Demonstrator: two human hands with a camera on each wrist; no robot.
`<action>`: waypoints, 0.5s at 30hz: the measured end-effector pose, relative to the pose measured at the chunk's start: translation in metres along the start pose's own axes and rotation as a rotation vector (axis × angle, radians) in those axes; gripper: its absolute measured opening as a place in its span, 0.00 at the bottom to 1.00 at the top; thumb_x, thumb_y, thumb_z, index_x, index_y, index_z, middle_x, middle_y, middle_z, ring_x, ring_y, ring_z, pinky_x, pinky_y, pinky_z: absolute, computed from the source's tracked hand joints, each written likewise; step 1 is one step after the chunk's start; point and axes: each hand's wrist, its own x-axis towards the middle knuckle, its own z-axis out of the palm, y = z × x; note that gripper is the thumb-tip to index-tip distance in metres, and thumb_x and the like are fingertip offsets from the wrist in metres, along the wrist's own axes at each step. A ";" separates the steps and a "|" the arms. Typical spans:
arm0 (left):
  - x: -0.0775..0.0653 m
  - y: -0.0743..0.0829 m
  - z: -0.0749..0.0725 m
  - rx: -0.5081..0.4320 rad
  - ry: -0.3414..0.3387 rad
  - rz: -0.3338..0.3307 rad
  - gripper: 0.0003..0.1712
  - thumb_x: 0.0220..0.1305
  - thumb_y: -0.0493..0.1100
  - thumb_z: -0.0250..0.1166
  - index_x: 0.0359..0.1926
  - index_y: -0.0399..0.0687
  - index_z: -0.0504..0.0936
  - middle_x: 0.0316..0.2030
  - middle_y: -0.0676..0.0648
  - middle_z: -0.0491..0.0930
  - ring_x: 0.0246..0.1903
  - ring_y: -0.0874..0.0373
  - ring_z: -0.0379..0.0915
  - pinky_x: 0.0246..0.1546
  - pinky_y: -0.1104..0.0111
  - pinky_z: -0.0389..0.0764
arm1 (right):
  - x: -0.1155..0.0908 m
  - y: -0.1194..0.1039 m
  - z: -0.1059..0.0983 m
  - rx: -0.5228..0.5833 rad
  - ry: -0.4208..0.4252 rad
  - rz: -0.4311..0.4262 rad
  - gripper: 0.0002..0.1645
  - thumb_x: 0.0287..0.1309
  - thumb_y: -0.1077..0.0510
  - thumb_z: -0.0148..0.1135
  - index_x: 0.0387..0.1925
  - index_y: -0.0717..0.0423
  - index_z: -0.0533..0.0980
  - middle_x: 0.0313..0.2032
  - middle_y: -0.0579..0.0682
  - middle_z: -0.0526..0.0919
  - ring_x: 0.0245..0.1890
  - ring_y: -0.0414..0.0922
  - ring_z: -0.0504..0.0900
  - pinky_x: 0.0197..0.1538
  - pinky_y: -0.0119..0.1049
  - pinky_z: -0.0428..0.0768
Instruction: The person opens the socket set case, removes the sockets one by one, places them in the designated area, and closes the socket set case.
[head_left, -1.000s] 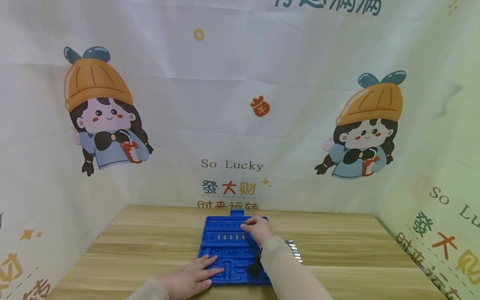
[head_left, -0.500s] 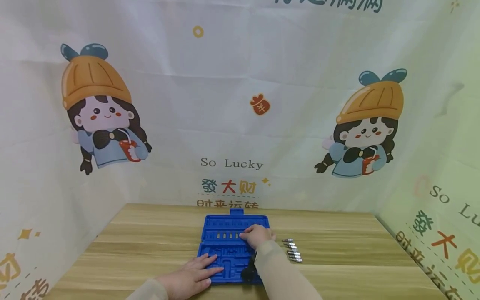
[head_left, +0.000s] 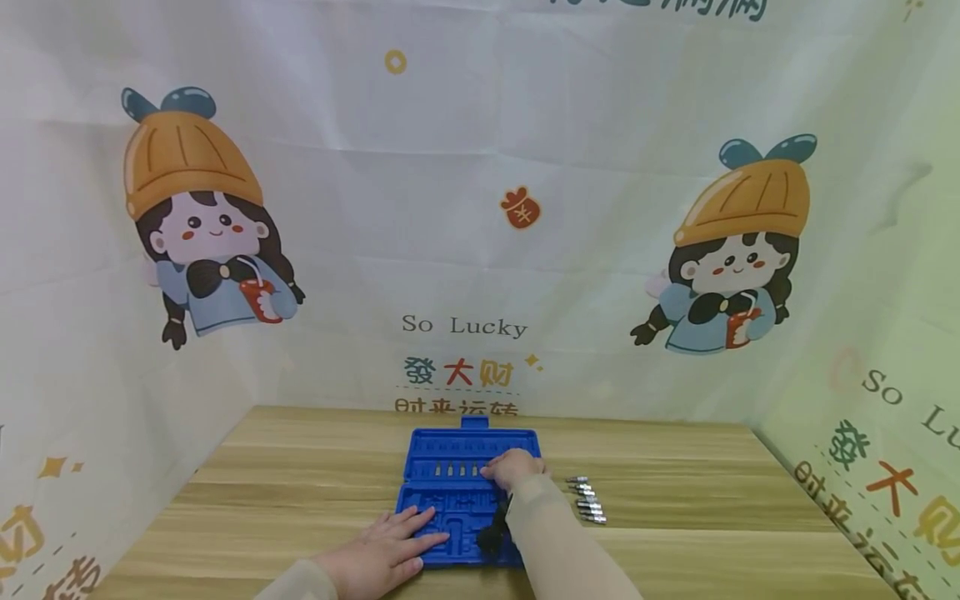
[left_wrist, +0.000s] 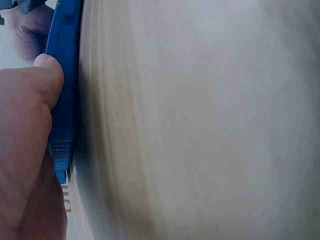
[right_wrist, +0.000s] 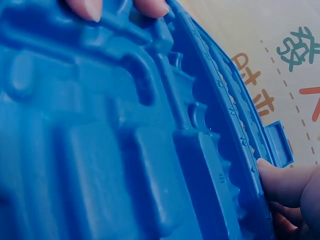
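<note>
A blue plastic tool case (head_left: 472, 440) lies open on the table, with moulded slots inside. Small metal bits (head_left: 450, 470) stand in a row in its lid. My left hand (head_left: 378, 554) rests with spread fingers on the case's near left part; in the left wrist view its thumb (left_wrist: 47, 75) lies along the case's edge. My right hand (head_left: 513, 468) reaches over the case to the right end of the bit row, fingers curled and thumb at the row. The right wrist view shows the thumb (right_wrist: 280, 180) against the lid; whether a bit is between the fingers is hidden.
Right of the case, several silver metal bits (head_left: 588, 502) lie in a column on the wooden table (head_left: 690, 500). A printed cloth (head_left: 465, 250) hangs behind and at both sides. The case's latch tab (head_left: 474, 422) sticks out at the back.
My right hand has come down onto the right end of the bit row, hiding the rightmost bit. The arm has shifted left, uncovering the bits on the table. The left hand stays put.
</note>
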 end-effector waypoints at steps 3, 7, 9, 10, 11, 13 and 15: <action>0.000 0.000 -0.001 -0.006 0.002 0.003 0.27 0.75 0.60 0.42 0.72 0.69 0.60 0.74 0.46 0.51 0.72 0.42 0.42 0.65 0.40 0.48 | -0.002 -0.003 -0.001 0.045 0.008 0.020 0.05 0.51 0.57 0.73 0.26 0.52 0.83 0.57 0.68 0.71 0.67 0.69 0.50 0.67 0.63 0.44; -0.001 -0.001 -0.001 -0.009 -0.001 0.003 0.27 0.75 0.59 0.42 0.73 0.68 0.59 0.74 0.45 0.50 0.72 0.41 0.41 0.65 0.39 0.48 | -0.005 -0.003 -0.002 0.063 0.006 0.011 0.05 0.51 0.57 0.73 0.31 0.52 0.85 0.58 0.69 0.70 0.66 0.70 0.48 0.66 0.65 0.45; 0.000 -0.001 -0.001 -0.009 -0.003 0.002 0.27 0.75 0.59 0.42 0.73 0.68 0.59 0.74 0.46 0.50 0.72 0.41 0.41 0.65 0.39 0.48 | -0.005 -0.003 -0.001 0.061 0.003 0.006 0.06 0.51 0.56 0.73 0.33 0.52 0.86 0.57 0.66 0.72 0.67 0.70 0.49 0.66 0.65 0.45; 0.000 -0.002 0.000 -0.011 -0.005 0.003 0.27 0.75 0.59 0.42 0.73 0.68 0.59 0.74 0.45 0.51 0.72 0.41 0.42 0.65 0.39 0.48 | -0.005 -0.002 -0.001 0.059 0.004 0.005 0.07 0.51 0.56 0.73 0.34 0.51 0.86 0.56 0.65 0.73 0.67 0.69 0.49 0.66 0.64 0.45; 0.000 -0.002 0.000 -0.014 -0.007 -0.005 0.27 0.75 0.59 0.43 0.72 0.69 0.60 0.74 0.47 0.51 0.72 0.42 0.42 0.65 0.39 0.48 | -0.005 -0.001 -0.001 0.060 0.007 0.004 0.07 0.51 0.56 0.73 0.34 0.51 0.86 0.56 0.64 0.74 0.67 0.69 0.49 0.66 0.64 0.44; 0.001 -0.002 0.001 -0.010 -0.008 -0.005 0.27 0.75 0.60 0.43 0.72 0.70 0.59 0.74 0.47 0.51 0.72 0.42 0.42 0.65 0.40 0.49 | -0.004 0.000 0.000 0.063 0.016 0.008 0.07 0.50 0.57 0.73 0.33 0.52 0.86 0.55 0.63 0.75 0.66 0.69 0.50 0.66 0.64 0.44; 0.002 -0.003 0.001 -0.004 -0.007 -0.002 0.27 0.75 0.59 0.43 0.72 0.70 0.60 0.74 0.47 0.51 0.72 0.42 0.42 0.65 0.40 0.49 | -0.003 0.000 0.000 0.064 0.020 0.018 0.06 0.50 0.57 0.74 0.32 0.51 0.86 0.55 0.63 0.75 0.66 0.68 0.50 0.67 0.63 0.44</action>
